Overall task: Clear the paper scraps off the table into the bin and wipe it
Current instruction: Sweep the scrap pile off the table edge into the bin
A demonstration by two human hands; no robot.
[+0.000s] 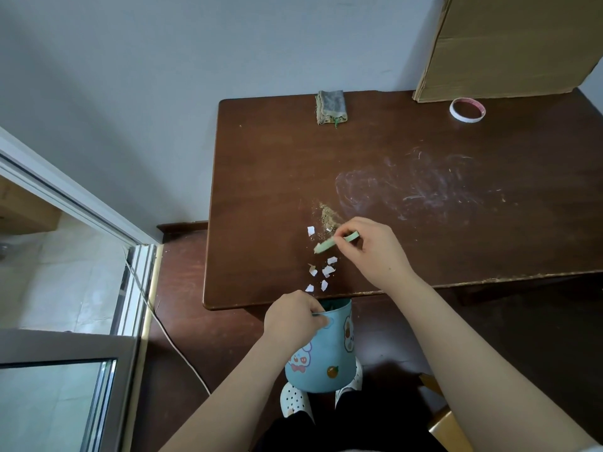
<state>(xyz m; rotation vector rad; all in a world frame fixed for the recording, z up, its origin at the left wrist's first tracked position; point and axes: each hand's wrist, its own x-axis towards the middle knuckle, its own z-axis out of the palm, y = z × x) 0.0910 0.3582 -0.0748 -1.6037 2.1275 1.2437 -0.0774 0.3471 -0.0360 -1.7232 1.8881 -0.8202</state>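
The paper scraps (328,270) look featherlight, so probably better swept than pinched. The right hand (375,252) pinches a green strip (326,245); the left hand (293,316) grips the bin (326,363).

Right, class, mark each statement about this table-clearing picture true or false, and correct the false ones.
1. The left hand grips the rim of the blue bin. True.
2. The right hand holds nothing. False: it pinches a green strip.
3. White paper scraps lie on the table near its front edge. True.
4. The tape roll sits inside the bin. False: it lies on the table beside the cardboard box.
5. The folded cloth lies at the table's far edge, untouched. True.
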